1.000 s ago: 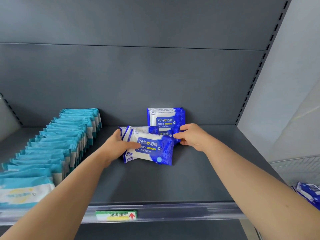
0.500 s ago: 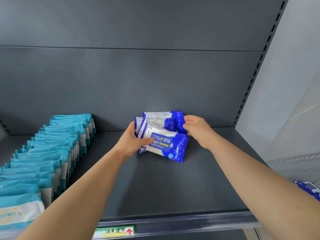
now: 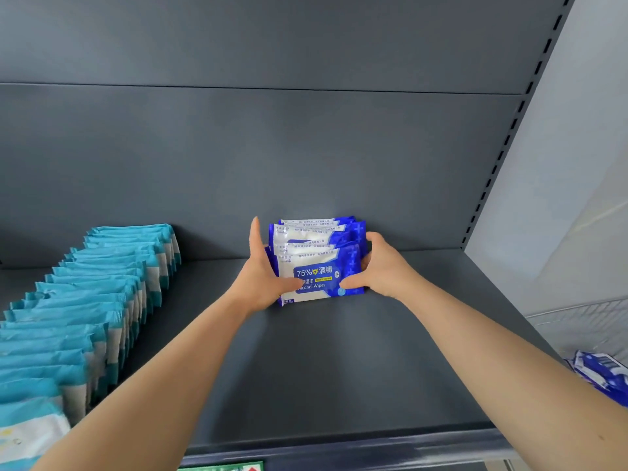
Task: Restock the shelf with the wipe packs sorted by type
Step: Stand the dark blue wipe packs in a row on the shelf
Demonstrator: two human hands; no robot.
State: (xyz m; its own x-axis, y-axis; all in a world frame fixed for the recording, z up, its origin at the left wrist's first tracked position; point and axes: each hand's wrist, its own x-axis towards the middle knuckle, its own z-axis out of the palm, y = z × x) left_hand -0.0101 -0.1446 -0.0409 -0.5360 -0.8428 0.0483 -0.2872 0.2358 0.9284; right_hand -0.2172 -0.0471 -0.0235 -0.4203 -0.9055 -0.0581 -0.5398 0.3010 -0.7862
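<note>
Several blue alcohol wipe packs (image 3: pixel 316 263) stand upright as one bunch near the back of the grey shelf (image 3: pixel 306 368), just right of centre. My left hand (image 3: pixel 261 280) holds their left edge, fingers pointing straight up along the side and thumb across the front pack. My right hand (image 3: pixel 384 266) grips the right edge, fingers curled behind and thumb on the front. A long row of teal wipe packs (image 3: pixel 102 283) runs front to back along the shelf's left part.
More blue packs (image 3: pixel 601 372) lie in a wire basket (image 3: pixel 577 321) at the lower right, beyond the shelf's end. A slotted upright (image 3: pixel 503 147) bounds the shelf on the right. A green price label (image 3: pixel 221 466) sits on the front rail.
Both hands pushed the blue packs back toward the rear panel and tipped them from leaning to upright, squared into one bunch. The camera view shifted slightly upward.
</note>
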